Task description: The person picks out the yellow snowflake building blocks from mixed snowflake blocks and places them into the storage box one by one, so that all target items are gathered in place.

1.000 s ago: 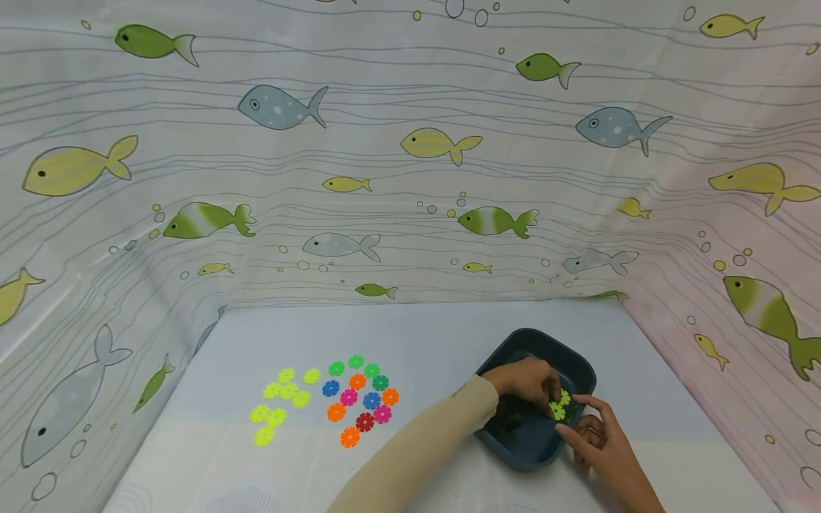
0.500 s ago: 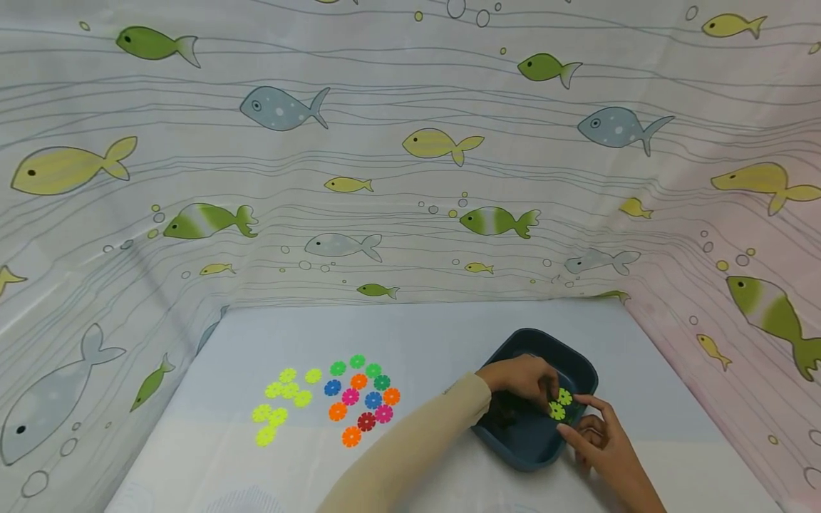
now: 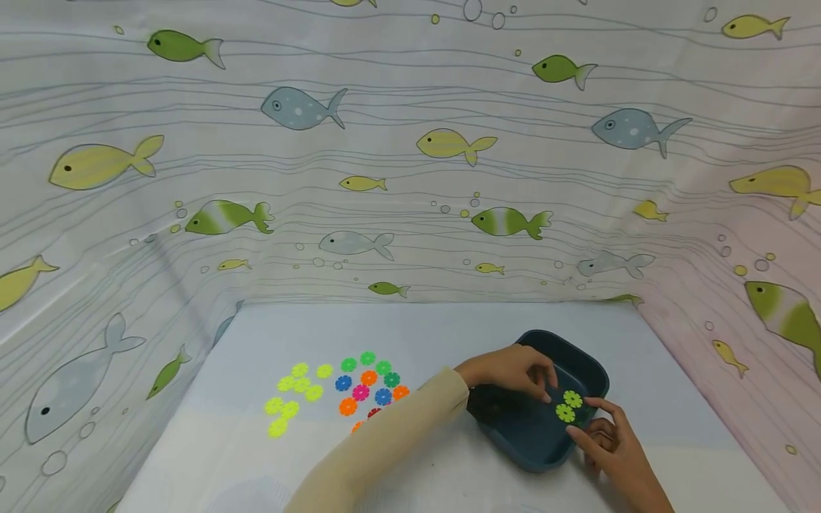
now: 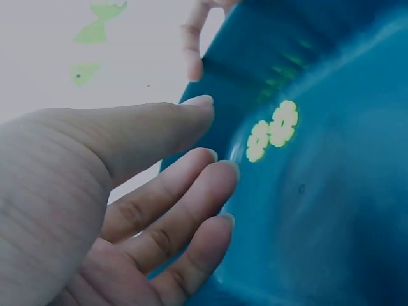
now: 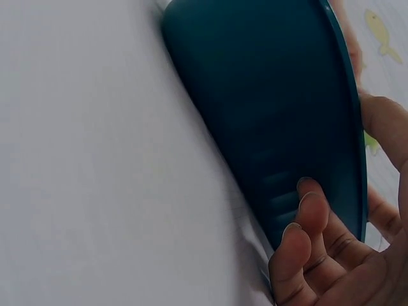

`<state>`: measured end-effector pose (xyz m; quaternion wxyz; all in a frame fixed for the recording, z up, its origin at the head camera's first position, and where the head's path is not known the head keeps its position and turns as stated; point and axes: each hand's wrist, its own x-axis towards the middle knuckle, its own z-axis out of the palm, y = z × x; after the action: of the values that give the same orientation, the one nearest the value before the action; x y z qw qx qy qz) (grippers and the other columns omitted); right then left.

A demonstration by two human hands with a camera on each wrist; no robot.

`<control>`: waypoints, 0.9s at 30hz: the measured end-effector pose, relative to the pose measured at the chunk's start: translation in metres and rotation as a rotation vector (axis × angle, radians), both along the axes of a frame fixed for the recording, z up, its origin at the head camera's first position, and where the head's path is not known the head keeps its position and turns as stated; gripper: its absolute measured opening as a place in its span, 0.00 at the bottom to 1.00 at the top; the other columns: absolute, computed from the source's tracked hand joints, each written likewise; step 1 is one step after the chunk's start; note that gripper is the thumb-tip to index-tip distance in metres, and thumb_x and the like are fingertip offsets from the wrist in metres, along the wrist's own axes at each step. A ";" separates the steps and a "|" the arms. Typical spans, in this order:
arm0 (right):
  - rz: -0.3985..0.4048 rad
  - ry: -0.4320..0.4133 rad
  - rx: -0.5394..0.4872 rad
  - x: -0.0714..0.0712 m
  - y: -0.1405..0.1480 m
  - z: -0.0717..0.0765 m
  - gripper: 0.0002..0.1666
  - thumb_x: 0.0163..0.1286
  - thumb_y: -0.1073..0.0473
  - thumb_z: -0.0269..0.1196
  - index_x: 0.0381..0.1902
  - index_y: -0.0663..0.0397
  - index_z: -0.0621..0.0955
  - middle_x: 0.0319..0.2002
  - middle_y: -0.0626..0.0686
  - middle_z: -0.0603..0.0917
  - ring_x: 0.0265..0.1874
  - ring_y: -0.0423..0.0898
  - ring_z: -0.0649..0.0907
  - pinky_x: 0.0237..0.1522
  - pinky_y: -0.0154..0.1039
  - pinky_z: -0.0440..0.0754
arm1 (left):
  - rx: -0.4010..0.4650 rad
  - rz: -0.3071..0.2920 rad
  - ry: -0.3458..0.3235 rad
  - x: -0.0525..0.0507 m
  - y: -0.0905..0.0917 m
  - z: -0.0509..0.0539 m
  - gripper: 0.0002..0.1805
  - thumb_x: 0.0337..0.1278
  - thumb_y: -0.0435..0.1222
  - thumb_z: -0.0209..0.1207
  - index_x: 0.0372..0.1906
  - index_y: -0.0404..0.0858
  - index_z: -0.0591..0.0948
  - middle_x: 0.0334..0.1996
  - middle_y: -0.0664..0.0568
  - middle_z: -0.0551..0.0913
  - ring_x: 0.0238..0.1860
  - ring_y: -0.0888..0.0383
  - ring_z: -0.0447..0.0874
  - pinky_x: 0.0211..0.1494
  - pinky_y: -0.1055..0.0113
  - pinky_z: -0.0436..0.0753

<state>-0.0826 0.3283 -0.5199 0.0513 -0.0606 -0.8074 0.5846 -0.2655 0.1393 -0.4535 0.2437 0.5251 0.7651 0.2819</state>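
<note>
1. Beige fabric makes up the left sleeve [image 3: 378,434], which slants from the near side toward the basin and partly covers the coloured pieces on the left.
2. The right hand [image 3: 609,445] grips the basin's right edge: thumb and forefinger lie at the rim, and the right wrist view shows the other fingers bent against the outer wall.
3. The dark blue basin [image 3: 535,442] stands on the right of the bench [image 3: 442,331]. Something dark sits under the left wrist, too dim to make out.
4. Two yellow flower pieces [image 3: 561,417] lie side by side in the basin, close to its right wall and near the right hand.
5. The left hand [image 3: 513,369] is over the basin's left part, its fingers loosely bent with a moderate gap to the thumb, holding nothing. Half a second ago its fingertips were right beside the pair; they have since drawn leftward, leaving both pieces in plainer sight. I judge that the pair rests without its support and that this hand is free, while the right one steadies the basin.
6. On the left of the bench, loose yellow discs [image 3: 301,385] lie beside mixed-colour discs [image 3: 361,392] in green, blue, pink and orange.
7. Farthest, a fish-printed cloth [image 3: 423,263] rises behind the bench.
</note>
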 end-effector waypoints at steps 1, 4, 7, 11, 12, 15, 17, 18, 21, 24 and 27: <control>0.002 0.002 0.003 0.000 0.000 0.000 0.37 0.75 0.59 0.65 0.72 0.52 0.57 0.33 0.58 0.81 0.19 0.54 0.79 0.20 0.46 0.81 | 0.011 -0.004 -0.003 0.000 -0.004 0.001 0.15 0.64 0.40 0.70 0.53 0.42 0.84 0.34 0.65 0.84 0.35 0.73 0.82 0.41 0.80 0.80; 0.004 0.001 0.007 0.000 0.001 -0.001 0.37 0.75 0.59 0.65 0.72 0.52 0.57 0.33 0.58 0.81 0.19 0.54 0.79 0.21 0.45 0.81 | 0.044 -0.018 -0.016 0.002 -0.016 0.005 0.16 0.66 0.40 0.69 0.54 0.41 0.84 0.36 0.64 0.84 0.36 0.73 0.83 0.42 0.79 0.80; -0.006 -0.020 0.006 0.000 0.001 0.000 0.38 0.75 0.57 0.66 0.73 0.52 0.57 0.33 0.58 0.81 0.19 0.54 0.79 0.21 0.45 0.81 | 0.078 -0.034 -0.027 0.003 -0.029 0.008 0.15 0.67 0.40 0.68 0.55 0.41 0.83 0.37 0.63 0.84 0.36 0.72 0.83 0.43 0.78 0.81; -0.023 -0.056 0.001 0.000 0.000 0.002 0.40 0.75 0.54 0.66 0.73 0.51 0.57 0.34 0.58 0.81 0.20 0.54 0.79 0.23 0.45 0.81 | 0.108 -0.042 -0.043 0.005 -0.046 0.011 0.15 0.69 0.40 0.66 0.56 0.41 0.83 0.39 0.62 0.84 0.35 0.71 0.83 0.43 0.77 0.82; -0.028 -0.065 -0.001 0.000 0.000 0.003 0.40 0.75 0.53 0.67 0.73 0.50 0.57 0.34 0.58 0.81 0.20 0.54 0.79 0.23 0.45 0.81 | 0.112 -0.040 -0.045 0.005 -0.050 0.011 0.15 0.69 0.41 0.65 0.56 0.41 0.82 0.39 0.62 0.84 0.35 0.71 0.83 0.43 0.76 0.82; -0.028 -0.075 -0.010 0.000 0.001 0.002 0.39 0.75 0.54 0.66 0.73 0.48 0.57 0.35 0.58 0.81 0.20 0.54 0.79 0.24 0.45 0.81 | 0.125 -0.025 -0.070 0.006 -0.063 0.012 0.16 0.70 0.41 0.65 0.57 0.41 0.82 0.39 0.63 0.83 0.34 0.70 0.83 0.43 0.75 0.82; -0.023 -0.077 -0.018 0.000 0.001 0.002 0.38 0.75 0.54 0.66 0.72 0.46 0.57 0.35 0.58 0.81 0.21 0.54 0.79 0.24 0.45 0.81 | 0.138 -0.014 -0.084 0.006 -0.072 0.012 0.16 0.70 0.41 0.65 0.57 0.40 0.82 0.38 0.63 0.83 0.34 0.69 0.83 0.43 0.75 0.83; -0.020 -0.077 -0.017 0.000 0.001 0.002 0.38 0.75 0.54 0.66 0.72 0.46 0.57 0.35 0.58 0.81 0.21 0.54 0.79 0.24 0.45 0.81 | 0.147 -0.008 -0.088 0.006 -0.076 0.012 0.16 0.69 0.41 0.65 0.57 0.40 0.83 0.38 0.62 0.83 0.35 0.69 0.83 0.43 0.74 0.83; -0.015 -0.080 -0.015 -0.001 0.002 0.001 0.38 0.75 0.54 0.66 0.72 0.46 0.57 0.35 0.58 0.81 0.21 0.54 0.79 0.24 0.45 0.81 | 0.166 0.012 -0.095 0.006 -0.090 0.013 0.16 0.70 0.42 0.65 0.57 0.40 0.83 0.38 0.63 0.83 0.36 0.68 0.84 0.43 0.73 0.83; -0.017 -0.086 -0.012 -0.001 0.002 0.002 0.38 0.75 0.53 0.66 0.72 0.46 0.57 0.36 0.58 0.80 0.21 0.54 0.79 0.23 0.45 0.81 | 0.189 0.042 -0.106 0.006 -0.104 0.013 0.16 0.69 0.43 0.65 0.56 0.40 0.83 0.38 0.62 0.84 0.38 0.67 0.84 0.43 0.71 0.84; -0.018 -0.086 -0.011 -0.001 0.001 0.002 0.38 0.75 0.54 0.66 0.72 0.46 0.57 0.35 0.57 0.80 0.21 0.54 0.79 0.23 0.45 0.81 | 0.202 0.089 -0.123 0.004 -0.119 0.010 0.14 0.69 0.43 0.65 0.54 0.43 0.84 0.38 0.62 0.85 0.38 0.63 0.85 0.43 0.69 0.84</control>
<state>-0.0840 0.3290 -0.5177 0.0215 -0.0930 -0.8051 0.5854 -0.2611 0.0199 -0.4432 0.2232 0.4941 0.7390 0.3999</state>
